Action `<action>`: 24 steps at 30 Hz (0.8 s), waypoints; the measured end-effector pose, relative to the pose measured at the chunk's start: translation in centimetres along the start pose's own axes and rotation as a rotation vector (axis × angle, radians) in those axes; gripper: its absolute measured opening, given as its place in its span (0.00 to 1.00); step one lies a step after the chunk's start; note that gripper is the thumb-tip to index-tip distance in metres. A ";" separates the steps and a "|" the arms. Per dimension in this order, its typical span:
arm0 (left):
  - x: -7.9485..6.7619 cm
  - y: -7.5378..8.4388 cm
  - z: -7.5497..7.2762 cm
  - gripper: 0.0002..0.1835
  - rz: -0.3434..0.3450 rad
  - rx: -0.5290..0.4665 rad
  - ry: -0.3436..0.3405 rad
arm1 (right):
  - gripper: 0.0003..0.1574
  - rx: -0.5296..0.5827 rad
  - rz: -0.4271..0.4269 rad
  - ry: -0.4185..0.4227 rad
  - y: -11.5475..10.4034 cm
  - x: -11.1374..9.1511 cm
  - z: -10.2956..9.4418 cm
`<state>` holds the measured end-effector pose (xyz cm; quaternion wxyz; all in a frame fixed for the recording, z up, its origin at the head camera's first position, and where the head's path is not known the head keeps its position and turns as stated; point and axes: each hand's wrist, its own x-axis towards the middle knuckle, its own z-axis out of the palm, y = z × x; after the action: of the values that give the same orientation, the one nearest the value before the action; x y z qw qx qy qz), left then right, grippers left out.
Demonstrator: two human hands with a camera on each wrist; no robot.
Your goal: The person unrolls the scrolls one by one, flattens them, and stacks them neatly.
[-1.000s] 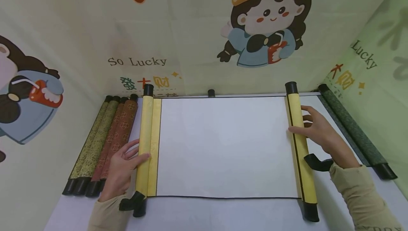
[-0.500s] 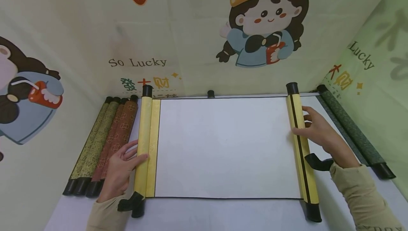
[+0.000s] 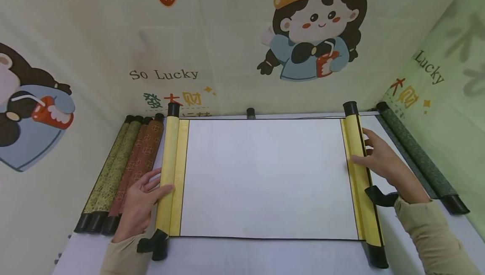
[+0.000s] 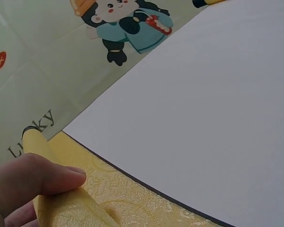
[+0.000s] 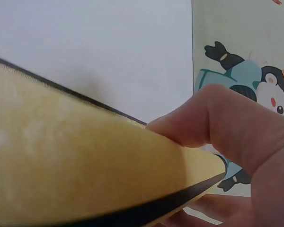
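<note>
A hanging scroll with a white middle [image 3: 265, 178] and yellow brocade ends lies unrolled across the table. My left hand [image 3: 138, 205] grips its left roller [image 3: 166, 169], thumb over the top and fingers on the outer side. The right roller [image 3: 354, 138] is held by my right hand [image 3: 382, 163], thumb on the near face and fingers behind. Both rollers have black end caps. In the left wrist view, the thumb [image 4: 57, 179] presses on the yellow brocade. In the right wrist view, a dark stripe [image 5: 146, 213] runs along the roller below the thumb [image 5: 180, 127].
Rolled scrolls in green [image 3: 117, 165] and red-brown [image 3: 145, 153] lie side by side at the left. A dark green roll [image 3: 420, 153] lies at the right. A black cap [image 3: 250, 113] shows behind the scroll. Printed cloth [image 3: 227, 47] hangs at the back.
The right roller has turned and shifted right, so its dark stripe now lies on the outer side and more yellow border shows. The left roller has moved slightly left with my hand.
</note>
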<state>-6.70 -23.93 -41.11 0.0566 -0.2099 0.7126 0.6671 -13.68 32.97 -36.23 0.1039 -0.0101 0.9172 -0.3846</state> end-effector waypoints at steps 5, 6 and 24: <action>0.0 -0.1 -0.1 0.46 0.006 -0.009 -0.003 | 0.61 -0.001 0.011 0.003 0.1 0.0 -0.1; 0.0 -0.1 -0.1 0.46 0.008 -0.010 -0.004 | 0.61 -0.002 0.009 0.006 0.1 0.0 -0.1; 0.1 -0.3 -0.2 0.48 -0.003 0.029 0.031 | 0.59 -0.060 -0.013 0.087 1.0 0.1 -0.6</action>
<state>-6.65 -24.16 -41.38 0.0498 -0.2203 0.7227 0.6533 -13.79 34.11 -36.58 0.0609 -0.0022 0.9318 -0.3578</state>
